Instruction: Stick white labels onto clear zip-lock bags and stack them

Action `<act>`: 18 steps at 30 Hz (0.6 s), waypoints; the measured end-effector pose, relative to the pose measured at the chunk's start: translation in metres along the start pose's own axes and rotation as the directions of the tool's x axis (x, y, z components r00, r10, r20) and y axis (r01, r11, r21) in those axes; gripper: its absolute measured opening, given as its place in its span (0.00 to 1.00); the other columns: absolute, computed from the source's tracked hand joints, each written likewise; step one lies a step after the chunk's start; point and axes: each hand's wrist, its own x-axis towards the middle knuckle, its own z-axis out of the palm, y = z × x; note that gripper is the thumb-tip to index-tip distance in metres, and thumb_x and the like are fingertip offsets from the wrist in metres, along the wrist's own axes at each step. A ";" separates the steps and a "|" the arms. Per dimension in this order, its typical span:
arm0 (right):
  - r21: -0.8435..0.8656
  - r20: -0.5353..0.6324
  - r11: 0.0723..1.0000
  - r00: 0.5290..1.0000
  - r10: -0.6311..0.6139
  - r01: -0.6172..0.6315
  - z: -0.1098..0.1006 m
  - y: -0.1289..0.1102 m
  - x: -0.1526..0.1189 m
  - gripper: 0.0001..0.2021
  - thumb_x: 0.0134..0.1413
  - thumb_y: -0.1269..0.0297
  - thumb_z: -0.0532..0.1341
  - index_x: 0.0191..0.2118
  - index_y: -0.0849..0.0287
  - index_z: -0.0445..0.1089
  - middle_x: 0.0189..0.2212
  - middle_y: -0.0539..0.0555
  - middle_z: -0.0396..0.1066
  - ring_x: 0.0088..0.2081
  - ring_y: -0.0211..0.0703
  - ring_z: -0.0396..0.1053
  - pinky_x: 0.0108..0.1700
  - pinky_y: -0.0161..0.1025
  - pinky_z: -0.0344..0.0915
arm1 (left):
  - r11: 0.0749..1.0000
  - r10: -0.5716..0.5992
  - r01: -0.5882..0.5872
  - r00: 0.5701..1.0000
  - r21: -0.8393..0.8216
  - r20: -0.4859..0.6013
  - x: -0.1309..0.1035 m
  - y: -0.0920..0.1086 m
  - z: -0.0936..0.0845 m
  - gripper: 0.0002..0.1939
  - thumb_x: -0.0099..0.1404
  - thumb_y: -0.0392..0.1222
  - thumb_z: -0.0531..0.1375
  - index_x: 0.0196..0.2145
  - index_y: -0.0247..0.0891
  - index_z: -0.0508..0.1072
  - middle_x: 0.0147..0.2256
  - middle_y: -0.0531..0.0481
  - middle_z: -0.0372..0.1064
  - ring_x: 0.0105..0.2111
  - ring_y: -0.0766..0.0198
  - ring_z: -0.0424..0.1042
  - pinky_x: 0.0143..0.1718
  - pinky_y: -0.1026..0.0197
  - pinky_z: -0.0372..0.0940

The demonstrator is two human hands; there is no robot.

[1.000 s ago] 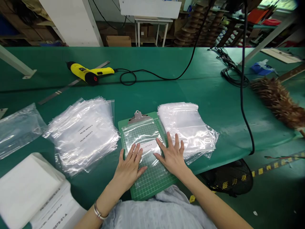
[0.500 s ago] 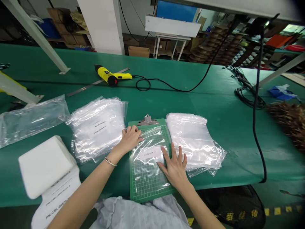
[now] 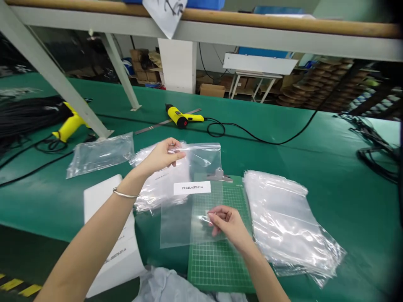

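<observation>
A clear zip bag (image 3: 176,226) with a white printed label (image 3: 192,188) hangs between my hands, above the table. My left hand (image 3: 165,157) pinches its top edge near the zip strip. Lower down, my right hand (image 3: 225,222) is closed with fingertips pinching the bag's right side. Below and partly behind the bag lies a green clipboard (image 3: 220,268) with a printed grid and a metal clip. Left of it, a stack of labelled bags (image 3: 147,193) is partly covered by my left hand and the bag. A stack of clear bags (image 3: 280,218) lies to the right.
A roll of white labels (image 3: 103,197) sits at the left, its strip trailing under my left forearm. Farther back lie a yellow heat gun (image 3: 179,117) on a metal ruler (image 3: 147,129), and another clear bag (image 3: 100,153). A shelf beam (image 3: 220,35) crosses above the green table.
The labelled bag has been lifted off the clipboard and shifted left toward the labelled stack. Both hands have gone from lying on it to pinching it. The camera view has swung left.
</observation>
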 end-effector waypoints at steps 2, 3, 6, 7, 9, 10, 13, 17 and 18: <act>0.010 0.018 1.000 1.000 -0.004 0.004 0.008 0.000 0.002 0.17 0.41 0.52 0.65 0.30 0.62 0.70 0.18 0.49 0.70 0.16 0.35 0.66 0.20 0.31 0.60 | 1.000 -0.012 0.012 0.999 -0.001 -0.043 -0.003 -0.008 -0.012 0.17 0.51 0.45 0.64 0.34 0.39 0.60 0.24 0.57 0.62 0.17 0.73 0.61 0.16 0.70 0.55; 0.013 0.022 1.000 1.000 -0.007 0.006 0.012 0.000 0.003 0.17 0.41 0.52 0.65 0.30 0.62 0.70 0.18 0.49 0.70 0.16 0.34 0.66 0.20 0.31 0.60 | 1.000 -0.012 0.012 0.998 0.000 -0.058 -0.005 -0.012 -0.016 0.19 0.50 0.45 0.64 0.35 0.39 0.60 0.25 0.57 0.62 0.18 0.73 0.60 0.17 0.70 0.55; 0.004 0.020 1.000 1.000 -0.013 0.013 0.022 0.000 0.009 0.18 0.41 0.51 0.65 0.31 0.62 0.69 0.18 0.50 0.69 0.16 0.36 0.66 0.20 0.32 0.60 | 1.000 -0.009 0.009 0.996 0.003 -0.088 -0.009 -0.021 -0.028 0.22 0.48 0.46 0.64 0.38 0.40 0.59 0.26 0.56 0.63 0.19 0.73 0.60 0.18 0.69 0.56; -0.004 0.015 1.000 1.000 -0.016 0.016 0.025 0.000 0.011 0.18 0.41 0.51 0.65 0.31 0.62 0.69 0.17 0.50 0.69 0.17 0.37 0.67 0.21 0.32 0.60 | 1.000 -0.005 0.006 0.996 0.009 -0.093 -0.010 -0.023 -0.032 0.23 0.48 0.46 0.64 0.38 0.40 0.59 0.26 0.56 0.63 0.19 0.72 0.60 0.18 0.69 0.56; -0.028 0.001 0.999 1.000 -0.028 0.028 0.032 0.001 0.015 0.18 0.42 0.51 0.64 0.32 0.62 0.69 0.17 0.49 0.68 0.18 0.38 0.68 0.20 0.33 0.60 | 0.999 0.003 0.000 0.995 0.034 -0.101 -0.007 -0.030 -0.040 0.24 0.48 0.47 0.64 0.39 0.40 0.59 0.26 0.56 0.63 0.20 0.71 0.61 0.19 0.68 0.57; -0.044 -0.008 0.998 0.999 -0.036 0.036 0.034 0.001 0.018 0.18 0.43 0.51 0.63 0.34 0.62 0.69 0.17 0.50 0.68 0.18 0.39 0.68 0.20 0.33 0.60 | 0.998 0.009 -0.003 0.994 0.056 -0.109 -0.003 -0.035 -0.044 0.24 0.48 0.47 0.64 0.39 0.40 0.59 0.26 0.56 0.62 0.20 0.71 0.62 0.20 0.68 0.57; -0.112 -0.045 0.991 0.996 -0.082 0.077 0.040 0.002 0.023 0.21 0.45 0.55 0.62 0.45 0.60 0.67 0.26 0.52 0.72 0.21 0.39 0.68 0.23 0.35 0.62 | 0.986 0.019 0.007 0.987 0.165 -0.158 0.014 -0.056 -0.057 0.23 0.49 0.46 0.64 0.40 0.39 0.60 0.27 0.55 0.62 0.25 0.66 0.66 0.25 0.65 0.62; -0.359 -0.025 0.918 0.981 -0.191 0.170 0.038 0.005 0.020 0.23 0.48 0.60 0.59 0.52 0.57 0.63 0.42 0.59 0.69 0.28 0.41 0.69 0.27 0.37 0.65 | 0.919 0.023 0.092 0.958 0.384 -0.287 0.029 -0.089 -0.058 0.28 0.48 0.41 0.65 0.46 0.35 0.61 0.39 0.42 0.65 0.44 0.48 0.65 0.41 0.49 0.62; -0.421 0.009 0.888 0.980 -0.199 0.184 0.035 0.007 0.017 0.22 0.51 0.60 0.57 0.53 0.57 0.63 0.43 0.60 0.69 0.29 0.41 0.69 0.27 0.37 0.65 | 0.892 0.040 0.113 0.945 0.437 -0.325 0.028 -0.096 -0.054 0.30 0.50 0.40 0.64 0.50 0.34 0.59 0.47 0.36 0.61 0.50 0.43 0.60 0.47 0.44 0.58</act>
